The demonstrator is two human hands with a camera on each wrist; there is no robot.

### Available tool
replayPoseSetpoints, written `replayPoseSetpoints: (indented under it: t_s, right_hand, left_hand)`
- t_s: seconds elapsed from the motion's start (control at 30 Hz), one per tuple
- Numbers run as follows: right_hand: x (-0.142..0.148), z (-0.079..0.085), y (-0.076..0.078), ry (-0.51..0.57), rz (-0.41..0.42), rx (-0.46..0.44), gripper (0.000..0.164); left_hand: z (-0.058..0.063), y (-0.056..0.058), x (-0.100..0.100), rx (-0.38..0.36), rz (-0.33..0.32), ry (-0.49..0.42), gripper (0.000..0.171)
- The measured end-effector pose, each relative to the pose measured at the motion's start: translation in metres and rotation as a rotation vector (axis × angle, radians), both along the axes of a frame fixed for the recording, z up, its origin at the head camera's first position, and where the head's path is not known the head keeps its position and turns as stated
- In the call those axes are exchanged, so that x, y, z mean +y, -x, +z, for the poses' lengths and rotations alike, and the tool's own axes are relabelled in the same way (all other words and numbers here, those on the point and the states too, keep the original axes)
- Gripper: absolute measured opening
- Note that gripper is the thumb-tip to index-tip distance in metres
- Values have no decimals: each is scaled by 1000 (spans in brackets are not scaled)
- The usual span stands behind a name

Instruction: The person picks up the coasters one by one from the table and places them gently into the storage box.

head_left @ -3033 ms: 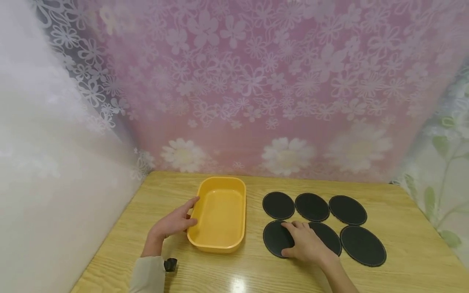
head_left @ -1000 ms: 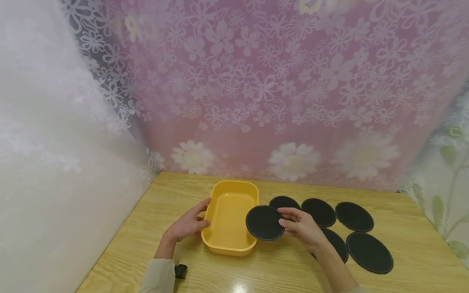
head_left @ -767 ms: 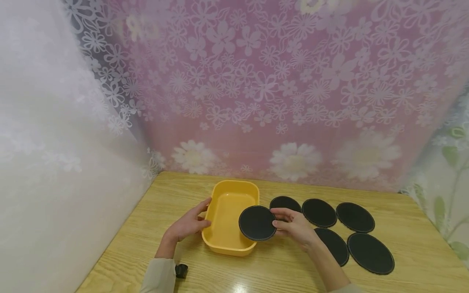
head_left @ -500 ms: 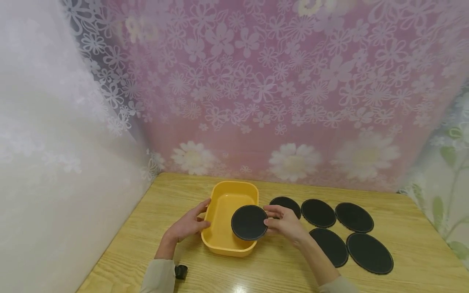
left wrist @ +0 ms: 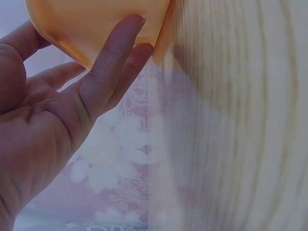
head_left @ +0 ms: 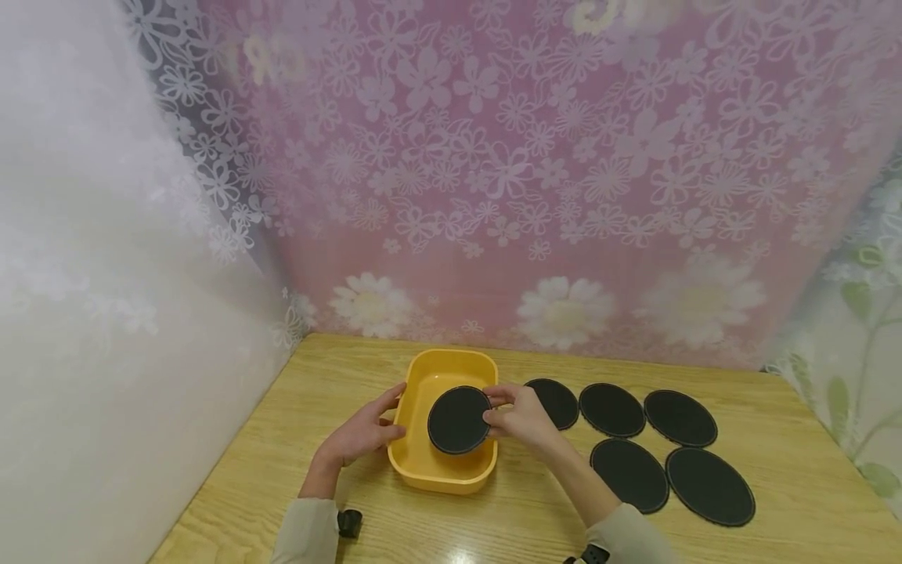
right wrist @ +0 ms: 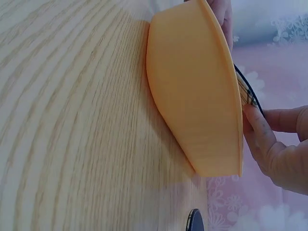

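Observation:
A yellow plastic container (head_left: 447,474) with rounded corners stands on the wooden table. My left hand (head_left: 364,433) holds its left rim. In the left wrist view, some fingers (left wrist: 113,57) lie along the container's outer wall while others reach over the rim. My right hand (head_left: 520,415) pinches a round black stitched coaster (head_left: 459,421) by its right edge, between thumb and fingers. The coaster is over the container's interior. The right wrist view shows a checked underside on this coaster (right wrist: 245,89), partly hidden behind the container wall.
To the right lie several more black coasters: three in the back row (head_left: 611,410) and two in front (head_left: 629,475). A floral curtain (head_left: 493,196) hangs behind the table (head_left: 338,352), and pale fabric covers both sides. Each wrist wears a black band (head_left: 596,554).
My right hand has picked up the front-left coaster and carried it left over the container. My left hand has stayed at the rim. The head view has shifted slightly.

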State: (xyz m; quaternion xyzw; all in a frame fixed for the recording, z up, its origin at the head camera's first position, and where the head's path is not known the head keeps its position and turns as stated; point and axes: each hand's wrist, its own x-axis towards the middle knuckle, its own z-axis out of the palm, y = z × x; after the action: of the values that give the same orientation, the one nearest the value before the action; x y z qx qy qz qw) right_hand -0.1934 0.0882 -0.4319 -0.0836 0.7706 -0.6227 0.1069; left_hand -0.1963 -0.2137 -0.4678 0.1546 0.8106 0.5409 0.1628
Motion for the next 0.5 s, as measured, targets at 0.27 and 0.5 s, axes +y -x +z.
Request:
replayPoseSetpoints:
  t_s: [0.27,0.5]
  right_hand:
    - [-23,-5,7,-116,-69,41,37]
    - [-35,-10,11,-198,-67,89,38]
  left_hand:
    - [1,1,-2,-8,-32,-20,78]
    - [2,-1,-1,-21,-31,-30,77]
